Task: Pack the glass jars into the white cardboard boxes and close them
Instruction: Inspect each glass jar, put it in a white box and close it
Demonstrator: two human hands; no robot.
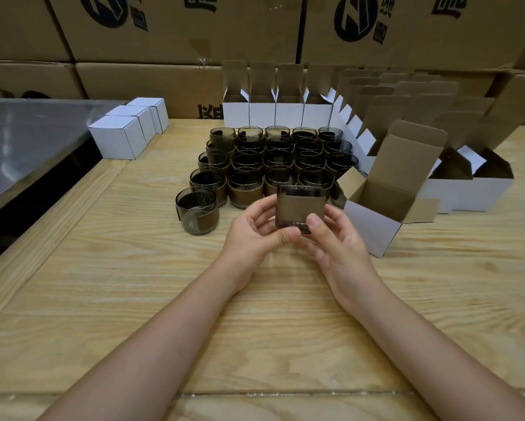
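Between the two hands, lifted clear of the wooden table (pixel 133 299), sits a glass jar (pixel 300 205) of smoky glass with a brown paper band facing the person. It is held roughly upright: mouth on top, thick base down by the thumbs, its axis running up and down. The left hand (pixel 255 229) cups its left side with curled fingers, and the right hand (pixel 334 238) grips the right side, thumb pressed on the lower corner.

Just right of the right hand stands an open white box (pixel 376 217), its lid flap raised and its mouth upward. To the left of the left hand a lone jar (pixel 197 211) stands on the table, mouth up. Straight beyond the hands the other jars (pixel 273 159) are packed in tight rows, all upright. Behind and to the right of them stand ranks of open boxes (pixel 261 113) with flaps up. Far off to the left are three closed white boxes (pixel 118 138) beside a metal worktop (pixel 27 138). Brown cartons (pixel 194 31) are stacked along the back.
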